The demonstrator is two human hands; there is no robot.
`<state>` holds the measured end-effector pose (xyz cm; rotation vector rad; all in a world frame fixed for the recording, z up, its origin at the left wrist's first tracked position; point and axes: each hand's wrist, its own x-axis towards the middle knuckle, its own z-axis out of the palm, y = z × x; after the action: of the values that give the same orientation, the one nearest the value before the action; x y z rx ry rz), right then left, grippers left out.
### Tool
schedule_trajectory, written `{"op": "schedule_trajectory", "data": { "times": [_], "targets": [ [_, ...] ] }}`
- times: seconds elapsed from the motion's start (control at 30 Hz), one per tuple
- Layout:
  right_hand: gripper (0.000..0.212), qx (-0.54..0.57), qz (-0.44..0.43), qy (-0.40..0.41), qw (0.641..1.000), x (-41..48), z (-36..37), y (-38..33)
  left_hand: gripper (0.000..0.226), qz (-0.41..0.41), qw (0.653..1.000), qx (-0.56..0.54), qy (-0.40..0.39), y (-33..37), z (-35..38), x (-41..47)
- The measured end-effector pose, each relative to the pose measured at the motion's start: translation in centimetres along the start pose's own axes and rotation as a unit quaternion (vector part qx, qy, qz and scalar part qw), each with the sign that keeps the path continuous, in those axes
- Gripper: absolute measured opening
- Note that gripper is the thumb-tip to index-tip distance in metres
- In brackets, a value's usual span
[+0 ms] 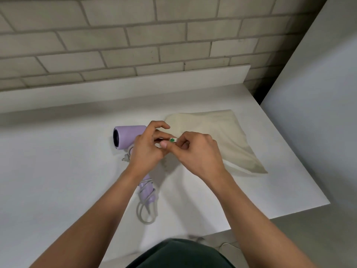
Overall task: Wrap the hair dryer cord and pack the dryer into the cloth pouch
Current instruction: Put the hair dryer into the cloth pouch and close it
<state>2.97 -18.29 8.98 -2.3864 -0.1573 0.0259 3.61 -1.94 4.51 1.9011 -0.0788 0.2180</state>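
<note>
The left hand (146, 149) and right hand (197, 151) pinch a green-marked white tab (172, 140), perhaps the plug; the cloth pouch (222, 136) lies at three o'clock of the dryer (127, 135).

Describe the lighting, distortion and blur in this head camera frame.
Head view: soft, even light, faint shadows under the hair dryer and cord; no glare on the white table; wide-angle distortion bows the lines of the brick wall; the bottom edge near the dark clothing is smeared.

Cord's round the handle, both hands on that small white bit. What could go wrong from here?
The cord hangs in a slack loop off the hair dryer handle; the wrap may loosen when lifted.
Left hand and right hand both pinch the white piece, so nothing steadies the dryer; a tug could drag it.
The pouch lies flat, likely needing opening first.
</note>
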Motion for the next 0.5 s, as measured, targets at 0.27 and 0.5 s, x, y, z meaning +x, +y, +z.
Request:
{"op": "schedule_trajectory", "data": {
  "times": [0.27,0.5],
  "targets": [
    [0.029,-0.088,-0.033,-0.033,0.995,0.3,-0.1,-0.2,0.053,0.034,0.998,0.049,-0.019,0.0,-0.2,-0.1],
    [0.018,-0.11,-0.056,-0.086,0.989,0.6,-0.9,1.5,0.024,0.112,0.988,0.094,-0.04,-1.5,-1.2,1.0]
  ]
}}
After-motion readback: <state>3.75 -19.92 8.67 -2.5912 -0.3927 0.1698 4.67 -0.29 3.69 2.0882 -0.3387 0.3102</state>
